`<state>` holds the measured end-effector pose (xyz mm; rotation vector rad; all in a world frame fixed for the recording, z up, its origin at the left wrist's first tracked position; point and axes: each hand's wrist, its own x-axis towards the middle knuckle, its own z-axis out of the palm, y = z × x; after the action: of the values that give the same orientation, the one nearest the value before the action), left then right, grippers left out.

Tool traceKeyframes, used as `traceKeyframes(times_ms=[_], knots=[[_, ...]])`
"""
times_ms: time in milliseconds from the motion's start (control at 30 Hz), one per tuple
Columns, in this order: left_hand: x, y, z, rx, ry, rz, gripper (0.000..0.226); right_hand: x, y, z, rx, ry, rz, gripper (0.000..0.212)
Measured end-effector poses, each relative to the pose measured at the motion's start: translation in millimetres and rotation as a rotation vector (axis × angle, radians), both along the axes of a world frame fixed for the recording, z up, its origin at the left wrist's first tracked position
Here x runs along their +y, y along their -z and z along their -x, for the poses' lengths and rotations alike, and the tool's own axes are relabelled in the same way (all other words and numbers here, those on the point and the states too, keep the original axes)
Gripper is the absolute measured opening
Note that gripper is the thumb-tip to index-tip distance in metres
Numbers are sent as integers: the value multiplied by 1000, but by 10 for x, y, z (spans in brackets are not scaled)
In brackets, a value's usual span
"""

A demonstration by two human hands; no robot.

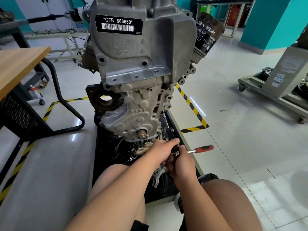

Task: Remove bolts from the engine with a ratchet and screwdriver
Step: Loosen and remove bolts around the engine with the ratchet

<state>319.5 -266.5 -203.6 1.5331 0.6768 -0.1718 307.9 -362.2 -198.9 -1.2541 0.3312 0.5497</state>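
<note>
1. Engine (143,67) stands on end in the middle of the view. A grey cover with a white-on-black label (118,24) is at 12 o'clock, and the lower end rests on a black tray (103,164) on the floor.
2. Both hands meet at the foot of the engine, at about 5 o'clock from the crank stub (141,132) that pokes out of the lower cover.
3. The left hand (164,151) has its fingers curled round a dark piece (175,147) held between the two hands, thumb on top. What that piece is cannot be told.
4. The right hand (182,162) touches the left hand at its 4 o'clock. It is closed tight round the head end of the ratchet (200,149), and the head itself is hidden inside the grip.
5. The ratchet's bright shank and red-and-black handle stick out of the right hand toward 3 o'clock, past the tray's edge and over the pale floor tiles.
6. Loose metal parts (157,179) lie on the tray just below the hands, at 6 o'clock from them.
7. A black oil filter (208,32) hangs tilted off the engine at 2 o'clock.
8. A wooden table (18,67) is at 9 o'clock and a grey wheeled trolley (275,90) at 3 o'clock, both well apart from the engine.
9. Yellow-and-black tape (191,104) marks the floor beside the tray, and the person's bare knees fill 6 o'clock.
</note>
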Motion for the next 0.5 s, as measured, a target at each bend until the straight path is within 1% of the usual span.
traceKeyframes(times_ms=[100, 200, 300, 500], knots=[[-22, -16, 19, 33, 20, 7, 38, -13, -55, -18, 261, 23, -287, 49], [-38, -46, 31, 57, 22, -5, 40, -10, -57, -32, 377, 20, -422, 52], [-38, -63, 37, 47, 16, 2, 38, 2, -45, -36, 406, 18, -475, 52], [-33, -60, 42, 35, 4, -5, 37, 2, -53, -28, 392, 19, -443, 52]])
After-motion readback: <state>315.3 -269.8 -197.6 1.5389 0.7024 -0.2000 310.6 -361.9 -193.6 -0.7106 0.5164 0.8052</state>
